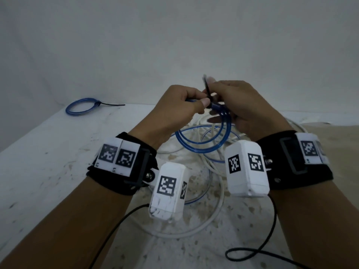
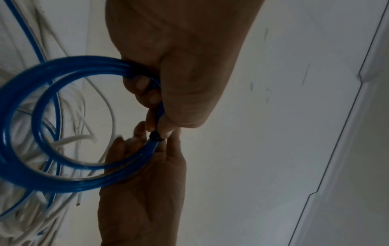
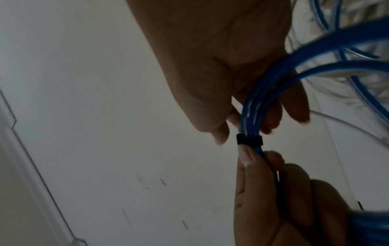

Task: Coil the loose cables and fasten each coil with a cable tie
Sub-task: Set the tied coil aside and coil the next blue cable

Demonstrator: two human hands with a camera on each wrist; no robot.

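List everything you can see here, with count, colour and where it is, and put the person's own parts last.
Tied coil: one, blue, on the table at far left, black tie tail sticking out to the right.
Held coil: one, blue, in the air between both hands.
Cable tie: one, black, wrapped round the held coil.
Loose cables: several, white and blue, heaped on the table under the hands.
Table: one, white, stained.
Wrist cameras: two, white with black markers, on black straps.
Left hand: grips the held coil.
Right hand: pinches the cable tie.

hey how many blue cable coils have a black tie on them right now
2. One tied coil lies far left on the table; the other coil is held up between the left hand and right hand.
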